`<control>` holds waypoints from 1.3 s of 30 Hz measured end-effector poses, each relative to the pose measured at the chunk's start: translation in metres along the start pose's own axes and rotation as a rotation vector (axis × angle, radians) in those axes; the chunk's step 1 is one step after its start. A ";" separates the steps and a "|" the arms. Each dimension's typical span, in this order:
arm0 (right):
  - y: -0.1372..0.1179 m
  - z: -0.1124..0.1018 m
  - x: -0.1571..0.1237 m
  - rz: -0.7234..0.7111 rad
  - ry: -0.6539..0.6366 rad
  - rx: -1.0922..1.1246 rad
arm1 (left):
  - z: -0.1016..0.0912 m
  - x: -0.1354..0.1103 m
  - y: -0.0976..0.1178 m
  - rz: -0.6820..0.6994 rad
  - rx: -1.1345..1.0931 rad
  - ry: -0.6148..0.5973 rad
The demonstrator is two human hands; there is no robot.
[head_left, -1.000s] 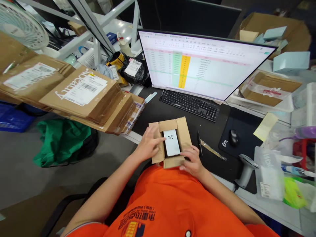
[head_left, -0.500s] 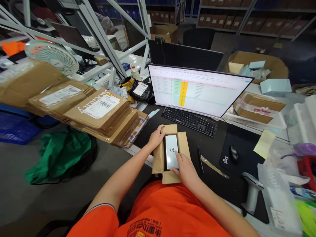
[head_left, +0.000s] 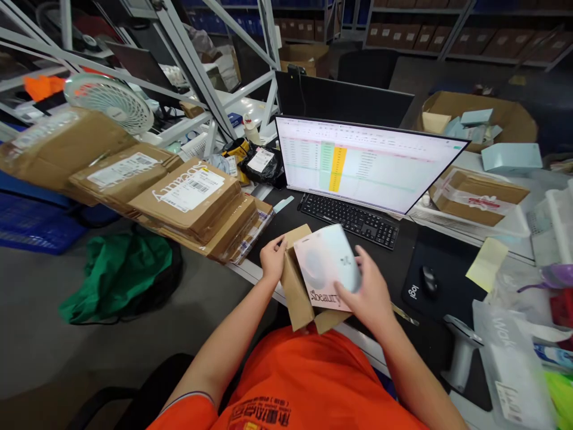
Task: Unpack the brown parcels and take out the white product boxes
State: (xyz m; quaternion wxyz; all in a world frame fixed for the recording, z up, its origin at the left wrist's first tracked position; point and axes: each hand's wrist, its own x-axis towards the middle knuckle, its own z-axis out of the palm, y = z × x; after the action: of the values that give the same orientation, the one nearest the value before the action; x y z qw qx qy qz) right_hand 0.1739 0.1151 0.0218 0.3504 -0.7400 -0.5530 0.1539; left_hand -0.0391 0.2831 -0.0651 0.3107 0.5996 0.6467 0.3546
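My left hand (head_left: pixel 273 259) is closed on the upper left edge of an open brown cardboard box (head_left: pixel 296 292), which tilts over the desk's front edge. A pale pink and light blue product box (head_left: pixel 320 269) with "beauty" lettering leans partly out of it. My right hand (head_left: pixel 367 289) grips the product box at its right side, thumb on the printed face and fingers behind the far edge. The product box's lower end is hidden by the carton flaps.
Behind the hands stand a keyboard (head_left: pixel 349 220) and a monitor (head_left: pixel 367 164). A mouse (head_left: pixel 430 280) and a barcode scanner (head_left: pixel 463 352) lie to the right. Stacked parcels (head_left: pixel 192 197) line the left, above a green bag (head_left: pixel 119 275) on the floor.
The product box has come up out of the carton and turned, so its printed large face shows. My right hand rose with it; the carton has tilted in my left hand.
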 end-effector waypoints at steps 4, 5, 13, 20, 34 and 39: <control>0.033 -0.039 -0.010 0.109 0.099 0.582 | -0.024 -0.008 0.004 -0.026 0.100 0.099; 0.039 -0.041 -0.012 0.142 0.091 0.662 | -0.030 -0.009 0.007 -0.005 0.161 0.108; 0.053 -0.030 -0.041 -0.205 0.663 -0.001 | -0.033 -0.080 0.076 0.295 -0.345 -0.445; 0.041 -0.020 -0.057 -0.676 0.757 -0.412 | 0.003 -0.138 0.135 -0.235 -1.037 -0.560; 0.188 -0.061 -0.121 0.360 0.873 -0.319 | 0.015 -0.103 0.119 -0.194 -1.026 -0.310; 0.288 -0.086 -0.154 1.053 0.564 -0.107 | 0.008 -0.079 0.116 -0.238 -1.116 -0.327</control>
State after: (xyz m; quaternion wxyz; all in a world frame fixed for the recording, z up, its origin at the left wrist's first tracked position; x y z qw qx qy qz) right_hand 0.3789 -0.0988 -0.1409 0.3226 -0.9435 -0.0045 0.0763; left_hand 0.0387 0.2083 0.0253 0.7125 0.3155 0.3689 0.5067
